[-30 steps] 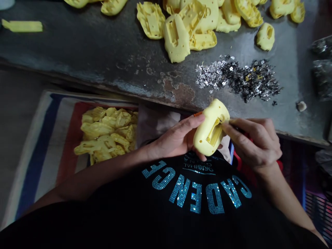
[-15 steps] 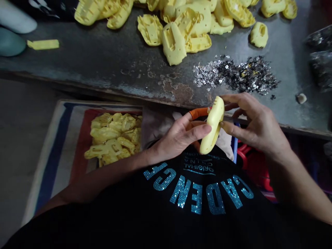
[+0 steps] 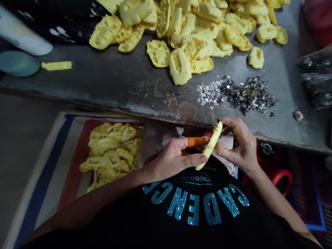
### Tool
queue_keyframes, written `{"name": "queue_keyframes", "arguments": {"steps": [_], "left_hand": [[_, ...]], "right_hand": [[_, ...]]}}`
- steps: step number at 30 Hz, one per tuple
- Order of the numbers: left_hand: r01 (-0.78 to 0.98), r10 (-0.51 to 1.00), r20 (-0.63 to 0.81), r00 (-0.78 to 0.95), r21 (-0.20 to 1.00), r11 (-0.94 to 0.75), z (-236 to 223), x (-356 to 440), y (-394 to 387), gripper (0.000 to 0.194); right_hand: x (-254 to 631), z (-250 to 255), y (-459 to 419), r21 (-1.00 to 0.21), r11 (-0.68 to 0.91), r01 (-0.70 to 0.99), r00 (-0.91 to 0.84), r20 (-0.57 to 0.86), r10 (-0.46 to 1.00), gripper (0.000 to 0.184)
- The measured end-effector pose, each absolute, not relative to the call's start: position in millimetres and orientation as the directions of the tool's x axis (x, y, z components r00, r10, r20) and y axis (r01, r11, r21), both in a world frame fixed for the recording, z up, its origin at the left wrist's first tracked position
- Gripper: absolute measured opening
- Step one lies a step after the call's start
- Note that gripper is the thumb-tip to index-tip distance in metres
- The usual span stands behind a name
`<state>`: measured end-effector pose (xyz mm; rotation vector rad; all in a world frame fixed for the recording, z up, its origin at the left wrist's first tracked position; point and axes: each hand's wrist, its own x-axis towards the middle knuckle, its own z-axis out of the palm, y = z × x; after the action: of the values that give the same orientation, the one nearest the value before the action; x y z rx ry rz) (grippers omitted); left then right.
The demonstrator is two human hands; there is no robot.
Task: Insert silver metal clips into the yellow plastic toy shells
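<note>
A yellow plastic shell [image 3: 210, 144] is held edge-on in front of my chest, below the table's front edge. My left hand [image 3: 173, 159] is closed on its lower end, thumb pressed to it; the forefinger wears an orange finger cot [image 3: 196, 140] that touches the shell's side. My right hand [image 3: 237, 143] pinches the shell's upper end from the right with its fingers curled. A heap of the same yellow shells [image 3: 197, 27] lies at the back of the table.
A grey, rusted metal table [image 3: 116, 83] carries a pile of small shiny metal bits [image 3: 236, 93] and a loose yellow strip [image 3: 57, 65]. A striped sack [image 3: 52, 155] with yellow shells [image 3: 111, 152] stands below left. Dark bags [image 3: 316, 79] lie at right.
The shell has turned from showing its hollow side to standing edge-on. Both hands have shifted their hold on it. The view has tipped up, showing more of the shell heap.
</note>
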<state>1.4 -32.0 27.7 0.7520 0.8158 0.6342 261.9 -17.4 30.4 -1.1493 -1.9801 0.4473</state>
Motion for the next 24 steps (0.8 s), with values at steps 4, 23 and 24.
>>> {"name": "queue_keyframes", "arguments": {"steps": [4,23,24], "left_hand": [[-0.278,0.755,-0.394,0.524,0.759,0.589,19.8,0.4,-21.5,0.059],[-0.573,0.843,-0.301,0.447,0.627,0.528,3.5,-32.4,6.5,0.085],[-0.568,0.848,-0.319,0.423,0.636,0.522,-1.5,-30.5,7.5,0.086]], "right_hand": [[258.4,29.3,-6.4,-0.612,0.539,0.579,-0.311,0.446,0.839,0.053],[275.4,23.1,91.3,-0.201,0.561,0.803,-0.567,0.033,0.823,0.029],[274.6,20.4,92.7,-0.182,0.578,0.796,-0.583,0.031,0.812,0.028]]}}
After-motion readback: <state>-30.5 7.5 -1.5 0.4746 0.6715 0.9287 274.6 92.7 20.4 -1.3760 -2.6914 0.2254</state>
